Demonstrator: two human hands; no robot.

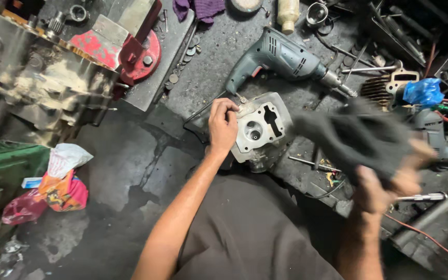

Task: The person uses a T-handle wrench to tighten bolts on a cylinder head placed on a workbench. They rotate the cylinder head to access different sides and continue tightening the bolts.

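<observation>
A grey metal engine part (262, 129) is gripped at its edge by the left hand (222, 126) — fingers curled. A dark rag (356, 136) is clutched in the right hand (390, 179) — blurred; an electric drill (284, 59) lies just behind.

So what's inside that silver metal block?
The metal block shows a round hole and a dark, odd-shaped opening. The left hand covers its left edge, and deeper inside is too dark to tell.

1. Hands: two, left hand (223, 126), right hand (390, 181).
2. Engine cylinder head (262, 127): one.
3. Electric drill (286, 59): one.
4. Dark rag (353, 137): one.
5. Plastic bags on floor: two, white bag (67, 157), red bag (63, 194).
6. Blue plastic wad (423, 92): one.
</observation>
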